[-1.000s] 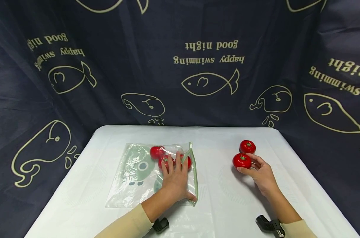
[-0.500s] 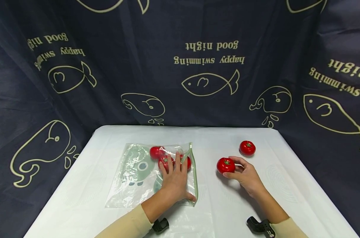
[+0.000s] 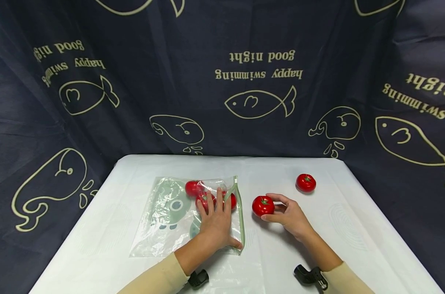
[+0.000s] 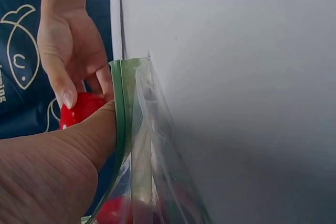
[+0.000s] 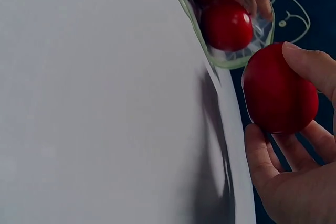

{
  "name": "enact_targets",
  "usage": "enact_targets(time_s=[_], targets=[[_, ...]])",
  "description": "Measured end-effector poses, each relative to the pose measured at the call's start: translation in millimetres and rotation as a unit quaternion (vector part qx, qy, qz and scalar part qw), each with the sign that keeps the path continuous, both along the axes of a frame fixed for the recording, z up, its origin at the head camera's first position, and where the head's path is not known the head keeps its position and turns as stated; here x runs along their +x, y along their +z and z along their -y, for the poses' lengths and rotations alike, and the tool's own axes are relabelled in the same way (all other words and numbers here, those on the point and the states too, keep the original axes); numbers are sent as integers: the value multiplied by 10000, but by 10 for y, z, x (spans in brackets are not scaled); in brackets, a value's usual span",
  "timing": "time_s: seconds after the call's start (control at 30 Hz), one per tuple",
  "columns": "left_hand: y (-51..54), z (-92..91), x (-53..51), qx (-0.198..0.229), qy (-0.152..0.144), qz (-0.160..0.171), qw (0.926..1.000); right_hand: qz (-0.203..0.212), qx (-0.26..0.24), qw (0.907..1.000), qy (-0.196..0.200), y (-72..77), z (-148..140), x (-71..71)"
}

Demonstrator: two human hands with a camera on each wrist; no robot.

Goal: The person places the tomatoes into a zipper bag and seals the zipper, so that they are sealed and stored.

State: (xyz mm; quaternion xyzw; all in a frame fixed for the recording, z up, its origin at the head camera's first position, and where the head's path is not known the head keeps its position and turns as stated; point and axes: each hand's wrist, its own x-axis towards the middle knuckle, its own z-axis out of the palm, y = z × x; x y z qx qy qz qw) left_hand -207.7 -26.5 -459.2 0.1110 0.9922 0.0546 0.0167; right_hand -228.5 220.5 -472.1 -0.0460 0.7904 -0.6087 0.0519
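Observation:
A clear zip bag with a green edge and a printed dinosaur lies at the left of the table, with 3 tomatoes inside, one being a red tomato. My left hand rests on it, fingers spread, thumb at the green edge. In the right wrist view the bag's green mouth stands parted, and a tomato inside shows through it. Just right of the bag, my right hand holds another tomato between thumb and fingers, apart from the green edge.
One more tomato sits at the back right of the white table. Behind the table hangs a dark blue curtain printed with fish and whales. A black wrist camera is strapped near the right sleeve.
My right hand has carried its tomato leftward, away from the tomato at the back right and close to the bag's green edge. The left hand and the bag stay put.

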Motion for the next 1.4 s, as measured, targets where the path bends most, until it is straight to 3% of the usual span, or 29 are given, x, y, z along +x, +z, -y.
enact_targets(time_s=[0.43,0.8,1.4], targets=[[-5,-15,-5,-19,61,-15,10000,-143,-1,9993,353,18,177,-57],[-10,3,-16,-23,15,-30,10000,-108,-170,9974,696,-73,305,-157],[-7,-2,-11,-46,-85,-26,10000,-99,282,9969,727,-116,456,-189]])
